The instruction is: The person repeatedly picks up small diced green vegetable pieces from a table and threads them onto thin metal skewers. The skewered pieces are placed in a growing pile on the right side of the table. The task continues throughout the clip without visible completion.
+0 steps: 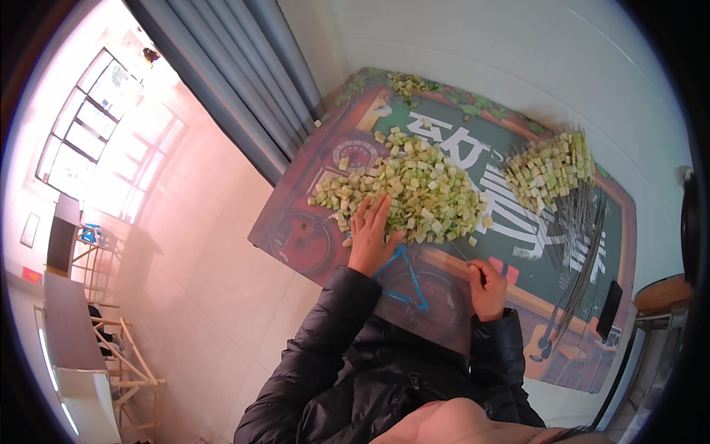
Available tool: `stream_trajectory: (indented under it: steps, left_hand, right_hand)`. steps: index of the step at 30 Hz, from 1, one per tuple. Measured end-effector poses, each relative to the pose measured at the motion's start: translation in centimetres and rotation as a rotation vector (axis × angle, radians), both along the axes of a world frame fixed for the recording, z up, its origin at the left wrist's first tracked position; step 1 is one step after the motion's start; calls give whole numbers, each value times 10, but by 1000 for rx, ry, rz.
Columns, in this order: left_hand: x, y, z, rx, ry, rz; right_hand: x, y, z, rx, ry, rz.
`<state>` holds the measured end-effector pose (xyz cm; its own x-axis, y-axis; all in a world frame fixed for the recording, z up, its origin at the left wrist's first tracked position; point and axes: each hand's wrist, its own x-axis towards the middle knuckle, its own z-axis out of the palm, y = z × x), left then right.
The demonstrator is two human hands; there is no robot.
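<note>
A large heap of pale green diced vegetable pieces (419, 183) lies on a table with a printed cover. My left hand (373, 236) rests palm down on the heap's near left edge, fingers spread and touching the pieces. Between the thumb and fingers of my right hand (488, 288) is a thin metal skewer (458, 252). It slants up and left, and its far end reaches the near edge of the heap. A stack of loaded skewers (549, 169), threaded with similar cubes, sits at the right. Bare metal skewers (585, 250) lie in a loose bundle below that stack.
Small trimmings (407, 86) lie at the table's far corner. A black phone-like slab (610, 311) is at the right edge. A grey curtain (238, 72) hangs beyond the left edge, and a white wall (488, 50) borders the far side. Wooden stools (133, 355) stand at far left.
</note>
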<state>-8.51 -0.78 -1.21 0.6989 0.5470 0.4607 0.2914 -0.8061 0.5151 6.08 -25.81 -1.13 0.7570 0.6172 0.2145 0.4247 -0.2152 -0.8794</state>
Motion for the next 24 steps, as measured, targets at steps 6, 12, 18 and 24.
stream_trajectory:
  steps: [6, 12, 18, 24]
  left_hand:
    - [0, -1, -5, 39, 24, 1]
    - [-8, 2, -11, -18, 11, 9]
    - [-15, 3, -15, -125, -311, 77]
    - [-24, 2, -22, -754, -462, 84]
  right_hand:
    - [1, -4, 4, -68, -6, 19]
    - [-2, 0, 3, 13, -5, 9]
    - [-1, -2, 6, -28, 1, 25]
    - [-3, -2, 11, -65, 48, 74]
